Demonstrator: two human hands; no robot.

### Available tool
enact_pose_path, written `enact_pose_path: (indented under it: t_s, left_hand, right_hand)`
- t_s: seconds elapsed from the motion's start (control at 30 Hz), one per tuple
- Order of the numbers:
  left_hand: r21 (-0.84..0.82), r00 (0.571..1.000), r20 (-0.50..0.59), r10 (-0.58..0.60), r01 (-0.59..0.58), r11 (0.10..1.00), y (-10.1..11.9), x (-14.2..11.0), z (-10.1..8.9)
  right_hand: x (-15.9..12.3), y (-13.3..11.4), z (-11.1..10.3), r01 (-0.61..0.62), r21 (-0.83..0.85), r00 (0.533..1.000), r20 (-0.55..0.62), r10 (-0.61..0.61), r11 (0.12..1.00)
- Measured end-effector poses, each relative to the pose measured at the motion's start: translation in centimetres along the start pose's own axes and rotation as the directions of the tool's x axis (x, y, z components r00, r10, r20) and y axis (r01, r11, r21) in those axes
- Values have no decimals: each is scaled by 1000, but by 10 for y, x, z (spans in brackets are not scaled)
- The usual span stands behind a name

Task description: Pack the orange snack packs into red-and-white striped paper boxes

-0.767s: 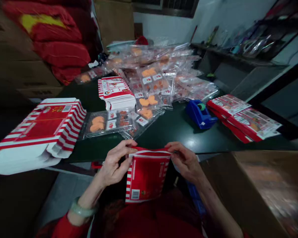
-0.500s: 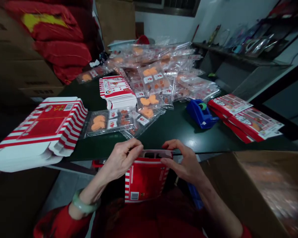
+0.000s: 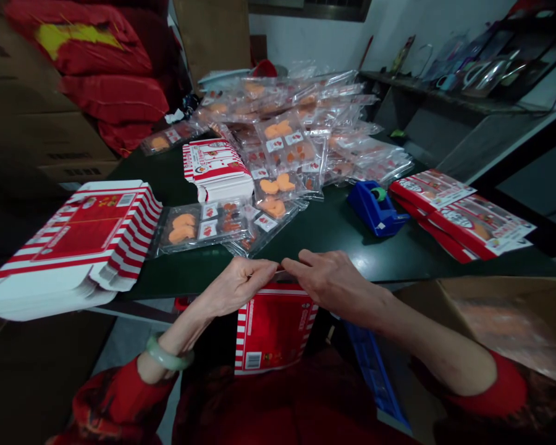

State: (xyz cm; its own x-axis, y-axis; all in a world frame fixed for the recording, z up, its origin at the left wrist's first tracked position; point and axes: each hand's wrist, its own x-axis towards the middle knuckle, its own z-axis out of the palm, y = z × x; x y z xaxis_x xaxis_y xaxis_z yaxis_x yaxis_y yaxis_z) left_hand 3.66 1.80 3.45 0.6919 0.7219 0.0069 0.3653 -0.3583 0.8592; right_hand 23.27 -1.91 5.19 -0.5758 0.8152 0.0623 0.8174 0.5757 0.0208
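A red carton with white-striped sides (image 3: 278,330) stands upright at the table's near edge, in front of my body. My left hand (image 3: 241,284) is closed, thumb and forefinger pinching the carton's top edge at its left end. Across the top from the right reaches my right hand (image 3: 331,281), its fingers curled at the top flap, the fingertips close to my left thumb. Most of the carton's opening is hidden behind both hands. Just beyond them on the dark green table (image 3: 185,272) lies a clear pack of orange shapes and small printed cards (image 3: 206,225).
Flat striped cartons are stacked at the left (image 3: 86,225) and mid-table (image 3: 217,167). Behind lies a heap of clear packs (image 3: 301,102). A blue tape dispenser (image 3: 377,213) and printed cartons (image 3: 463,213) sit right. An open cardboard box (image 3: 445,315) stands low at the right.
My right hand has moved left and over the carton's top, from its right corner to near my left hand. The carton's opening, visible before, is now mostly covered.
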Motion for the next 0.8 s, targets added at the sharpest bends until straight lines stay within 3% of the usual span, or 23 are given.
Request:
enact_pose_path:
  t_s: [0.2, 0.3, 0.4, 0.5, 0.63, 0.8]
  left_hand:
    - [12, 1000, -16, -11, 11, 1000, -4, -2, -1]
    - [49, 1000, 23, -17, 16, 999, -5, -6, -6]
    - [101, 998, 70, -6, -1, 995, -6, -9, -13]
    - [143, 997, 78, 11, -22, 990, -8, -10, -16]
    - [109, 999, 45, -4, -1, 994, -12, -12, -12]
    - [25, 1000, -11, 1, 0, 1000, -11, -12, -9]
  right_hand:
    - [-4, -8, -4, 47, -66, 995, 88, -41, 997]
    - [-13, 6, -3, 27, 230, 995, 92, -49, 973]
    - [-21, 22, 6, -28, 675, 999, 50, -9, 737]
    - [-25, 24, 23, -96, 855, 989, 24, 145, 510]
    - [-29, 11, 44, -112, 908, 947, -25, 320, 404]
    - [-32, 0, 52, -121, 934, 894, -45, 446, 337]
